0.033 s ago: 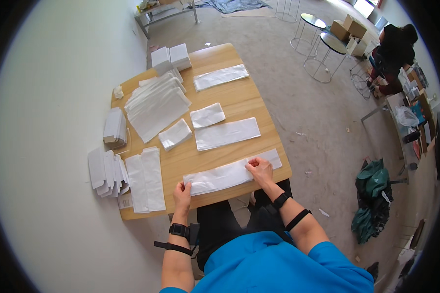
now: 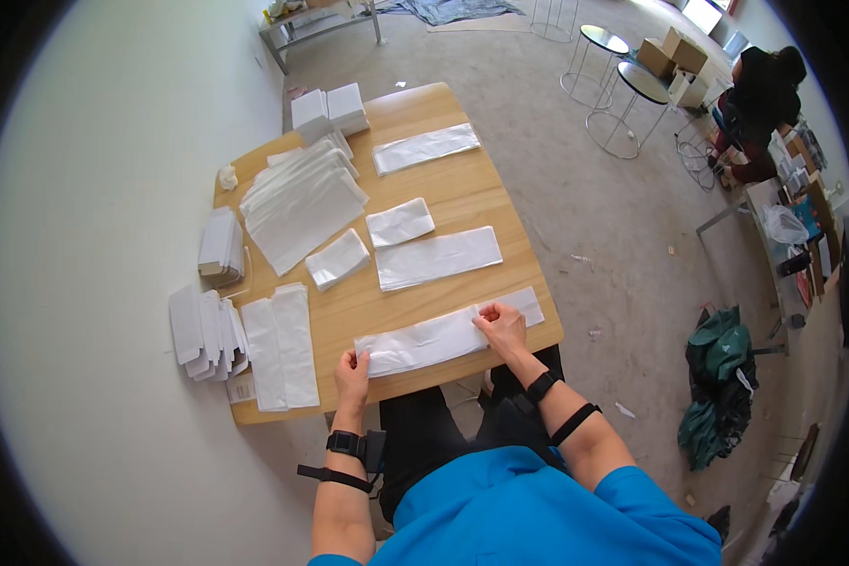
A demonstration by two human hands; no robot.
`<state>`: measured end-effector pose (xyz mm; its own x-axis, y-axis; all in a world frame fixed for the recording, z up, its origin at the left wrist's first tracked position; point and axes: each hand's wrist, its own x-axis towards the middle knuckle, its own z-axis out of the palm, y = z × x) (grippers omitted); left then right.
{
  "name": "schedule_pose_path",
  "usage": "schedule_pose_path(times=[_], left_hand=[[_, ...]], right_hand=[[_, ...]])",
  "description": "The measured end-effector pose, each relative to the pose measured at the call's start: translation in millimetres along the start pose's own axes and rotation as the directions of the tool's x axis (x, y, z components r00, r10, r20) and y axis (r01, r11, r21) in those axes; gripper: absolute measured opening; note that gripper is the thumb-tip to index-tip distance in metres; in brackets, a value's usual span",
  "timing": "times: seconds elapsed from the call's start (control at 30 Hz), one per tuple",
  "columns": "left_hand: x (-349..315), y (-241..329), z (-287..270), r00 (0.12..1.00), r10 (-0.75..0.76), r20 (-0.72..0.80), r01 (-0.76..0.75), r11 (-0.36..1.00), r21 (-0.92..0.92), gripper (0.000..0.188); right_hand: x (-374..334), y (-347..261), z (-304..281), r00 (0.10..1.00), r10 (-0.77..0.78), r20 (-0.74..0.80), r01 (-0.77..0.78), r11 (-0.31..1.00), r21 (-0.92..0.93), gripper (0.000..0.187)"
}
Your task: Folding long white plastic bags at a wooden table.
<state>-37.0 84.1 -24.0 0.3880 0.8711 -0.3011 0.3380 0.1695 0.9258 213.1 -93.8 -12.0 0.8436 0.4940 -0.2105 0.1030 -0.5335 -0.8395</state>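
Note:
A long, glossy white plastic sleeve [image 2: 423, 343] lies along the near edge of the wooden table [image 2: 349, 283]. Beyond its right end reaches a flat white strip [image 2: 526, 304]; whether it sits inside or under the sleeve I cannot tell. My left hand [image 2: 352, 377] pinches the sleeve's left end between thumb and fingers. At the sleeve's right end, my right hand [image 2: 503, 330] has its thumb and fingertips closed on the edge. Just past them lie a folded white sleeve pack [image 2: 441, 258] and two smaller white packs [image 2: 400, 223].
Fanned white sleeves [image 2: 302, 203], stacks of white boxes [image 2: 328, 111] and folded white sheets [image 2: 278, 349] cover the table's left side, by the wall. Another long pack [image 2: 426, 149] lies farther back. Round stools [image 2: 642, 83], green bags [image 2: 717, 377] and a bending person [image 2: 759, 104] are to the right.

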Motion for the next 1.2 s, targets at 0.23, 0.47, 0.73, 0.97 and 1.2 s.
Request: schedule_pose_path(times=[0.23, 0.47, 0.73, 0.97, 1.2], left_hand=[[5.3, -7.9, 5.7, 0.994, 0.095, -0.055, -0.083, 0.977, 0.196, 0.023], [-13.4, 25.0, 28.9, 0.916, 0.354, -0.187, -0.237, 0.857, 0.458, 0.024], [-38.2, 56.5, 135.3, 0.908, 0.320, 0.269, -0.388, 0.886, 0.253, 0.015], [-19.0, 27.4, 149.4, 0.892, 0.204, 0.403, -0.301, 0.934, 0.193, 0.015], [-21.5, 29.6, 146.7, 0.892, 0.197, 0.407, -0.290, 0.940, 0.180, 0.018]], right_hand=[[5.0, 1.7, 3.7, 1.000, -0.014, -0.018, 0.013, 0.997, -0.071, 0.025], [5.3, 9.0, 5.5, 1.000, 0.004, -0.029, -0.007, 0.996, -0.090, 0.023], [4.7, 7.1, 10.8, 0.998, 0.006, -0.067, -0.014, 0.992, -0.124, 0.023], [14.5, 8.6, -8.8, 0.994, 0.102, 0.046, -0.102, 0.995, 0.000, 0.043], [0.9, -3.9, -22.6, 0.969, 0.146, 0.202, -0.155, 0.988, 0.029, 0.044]])
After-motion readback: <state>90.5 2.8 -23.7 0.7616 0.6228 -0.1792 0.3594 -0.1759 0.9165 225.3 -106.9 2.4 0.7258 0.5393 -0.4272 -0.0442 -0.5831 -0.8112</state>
